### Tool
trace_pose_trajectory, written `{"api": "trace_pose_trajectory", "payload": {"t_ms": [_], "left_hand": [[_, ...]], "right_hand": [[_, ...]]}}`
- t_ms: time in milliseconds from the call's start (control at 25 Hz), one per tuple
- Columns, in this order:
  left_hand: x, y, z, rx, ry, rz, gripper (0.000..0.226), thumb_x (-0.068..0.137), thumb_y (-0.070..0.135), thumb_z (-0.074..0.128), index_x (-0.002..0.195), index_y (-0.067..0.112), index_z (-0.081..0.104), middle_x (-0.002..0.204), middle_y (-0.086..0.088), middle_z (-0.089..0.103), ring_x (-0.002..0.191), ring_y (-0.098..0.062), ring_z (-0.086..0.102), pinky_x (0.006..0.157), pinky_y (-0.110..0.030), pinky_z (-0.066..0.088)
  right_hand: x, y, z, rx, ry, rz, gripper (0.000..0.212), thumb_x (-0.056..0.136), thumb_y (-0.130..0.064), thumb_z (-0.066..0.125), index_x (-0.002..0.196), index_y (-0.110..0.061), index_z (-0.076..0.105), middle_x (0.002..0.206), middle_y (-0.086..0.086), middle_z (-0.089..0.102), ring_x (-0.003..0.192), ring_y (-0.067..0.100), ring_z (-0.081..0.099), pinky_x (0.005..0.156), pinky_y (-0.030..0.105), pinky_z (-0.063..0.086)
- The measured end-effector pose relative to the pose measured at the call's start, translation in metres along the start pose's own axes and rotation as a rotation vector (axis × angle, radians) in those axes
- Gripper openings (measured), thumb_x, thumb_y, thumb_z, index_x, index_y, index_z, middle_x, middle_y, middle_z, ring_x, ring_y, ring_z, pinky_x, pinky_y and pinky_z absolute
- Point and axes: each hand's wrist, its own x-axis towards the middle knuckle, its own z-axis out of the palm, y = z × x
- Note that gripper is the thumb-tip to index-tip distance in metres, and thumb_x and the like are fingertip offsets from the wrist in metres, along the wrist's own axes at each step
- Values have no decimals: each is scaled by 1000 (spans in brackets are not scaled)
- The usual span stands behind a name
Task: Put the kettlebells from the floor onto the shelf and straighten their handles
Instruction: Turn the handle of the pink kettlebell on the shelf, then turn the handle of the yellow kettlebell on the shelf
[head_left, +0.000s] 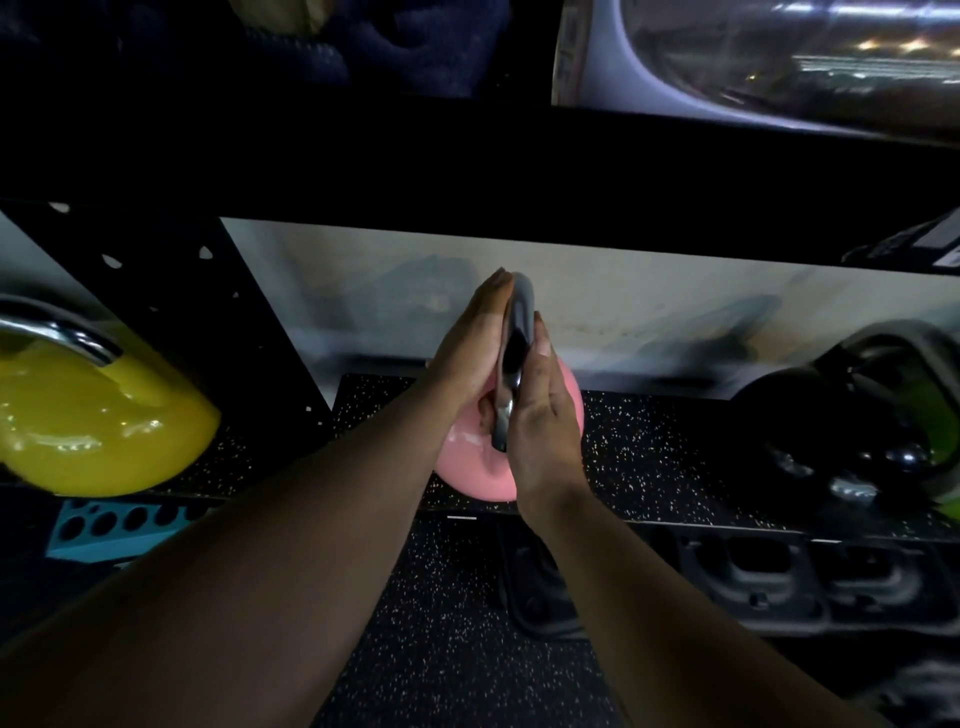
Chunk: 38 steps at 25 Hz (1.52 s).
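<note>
— Pink kettlebell (480, 467): where does it sit?

— On the speckled rubber mat of the shelf (675, 467), close to its front edge, roughly in the middle of the bay. Its steel handle (517, 343) stands edge-on to me, rising above the body.

— And your grip?

— Both palms press flat against the handle, one on each side. My left hand (475, 343) lies along its left face with fingers stretched upward; my right hand (540, 410) is clamped on the right face, thumb up along the metal.

— What flanks it?

— To the left, well apart, a yellow kettlebell (98, 415) with a chrome handle. To the right, also well apart, a black and green kettlebell (872, 436). Behind stands a pale, smudged wall (623, 312). Below the shelf, speckled floor (441, 649).
</note>
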Motion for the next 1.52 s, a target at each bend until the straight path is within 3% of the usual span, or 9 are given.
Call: {"api": "trace_pose_trajectory", "payload": {"t_ms": [120,360,520,680,800,960,1120,1320,1520], "left_hand": [[-2,-1,0,45,15,39,88,77,87,35,135,23,54,137,-20,56,126,-32,57,111,-54,38],[-3,-3,0,84,50,67,84,78,84,33,134,25,54,134,-18,59,123,-30,58,109,-52,41],[-9,1,1,108,68,52,82,75,88,34,131,32,56,127,-11,64,120,-26,61,109,-50,42],[-22,12,0,197,41,29,89,75,89,31,135,28,55,128,-11,65,119,-26,61,111,-46,39],[-51,20,-12,505,92,112,65,98,65,23,139,22,51,135,-9,60,126,-27,55,98,-30,35],[-102,13,-66,977,141,160,60,97,62,31,144,27,43,143,-6,54,128,-29,54,103,-43,43],[-151,21,-131,1349,145,219,55,97,58,37,144,30,43,141,-2,55,125,-27,55,102,-44,43],[-203,20,-240,1535,193,183,57,96,60,34,146,32,41,141,-3,54,126,-30,52,101,-43,41],[-240,26,-355,1609,241,192,58,95,60,37,142,27,45,136,-4,56,123,-30,52,102,-46,40]], "right_hand": [[0,3,0,-11,7,-5,47,102,-52,26,147,-43,38,134,-11,61,118,-4,58,84,9,50],[0,0,-2,-47,-8,-4,49,103,-50,26,148,-37,39,127,-5,64,88,-16,65,61,6,49],[3,3,-5,-109,-4,-17,51,100,-58,24,145,-41,42,121,-3,70,96,-2,69,70,13,55],[3,-7,-15,-236,-80,-30,47,104,-49,22,148,-40,36,109,-16,65,85,-19,63,70,5,50],[2,-34,-38,-414,-119,8,46,103,-44,38,147,-33,38,121,4,66,100,13,67,81,30,54],[-6,-66,-63,-944,28,-279,31,98,-30,51,127,-22,57,102,4,65,93,26,62,78,40,55],[-20,-77,-25,-1277,-71,-560,24,91,-25,55,111,-15,62,97,11,67,92,33,56,77,43,49],[-46,-65,74,-1335,-207,-667,29,91,-29,53,117,-20,60,113,7,63,110,32,51,93,44,39],[-55,-57,174,-1335,-238,-649,26,92,-32,50,114,-24,61,110,6,65,106,30,55,82,36,40]]}}
